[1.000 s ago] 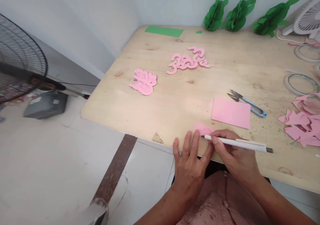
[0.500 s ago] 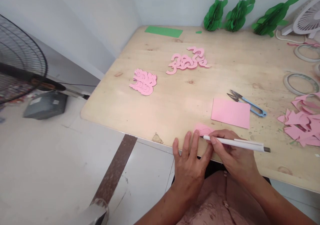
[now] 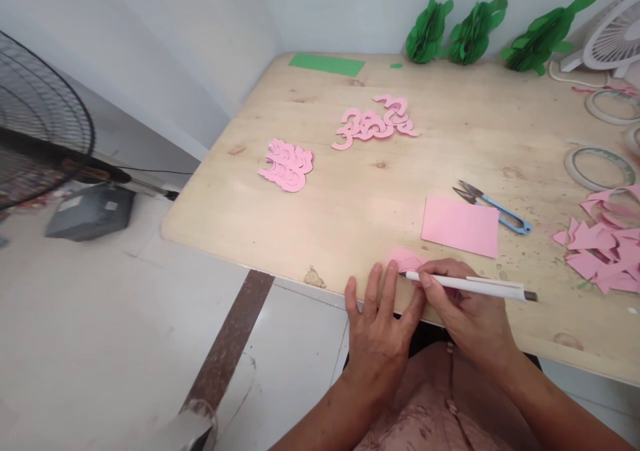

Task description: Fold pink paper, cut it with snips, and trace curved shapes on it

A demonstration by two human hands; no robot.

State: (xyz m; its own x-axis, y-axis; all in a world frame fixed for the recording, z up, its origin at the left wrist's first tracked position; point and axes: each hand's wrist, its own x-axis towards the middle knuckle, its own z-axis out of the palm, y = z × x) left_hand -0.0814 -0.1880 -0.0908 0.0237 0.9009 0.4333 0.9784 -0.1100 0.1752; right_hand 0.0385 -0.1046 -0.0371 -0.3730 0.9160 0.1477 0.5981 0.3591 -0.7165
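Observation:
My right hand (image 3: 473, 307) is closed around a white pen (image 3: 475, 286), its tip down on a small pink paper (image 3: 406, 259) that carries a drawn curved line. My left hand (image 3: 380, 324) lies with fingers spread at the table's front edge, fingertips touching that paper's left side; both hands cover part of it. Beyond my right hand lies a pink paper rectangle (image 3: 460, 226). Blue-handled thread snips (image 3: 507, 217) rest partly beside it, blades pointing away to the left.
Cut pink curved pieces (image 3: 373, 124) and a stack of pink scalloped pieces (image 3: 286, 164) lie on the wooden table (image 3: 330, 217). Pink scraps (image 3: 603, 251) and tape rolls (image 3: 600, 168) are at right. Green paper shapes (image 3: 427, 32) stand by the wall. A floor fan (image 3: 45, 117) stands left.
The view has shifted very slightly. Both hands stay in place, and the pen's back end has moved a little at most.

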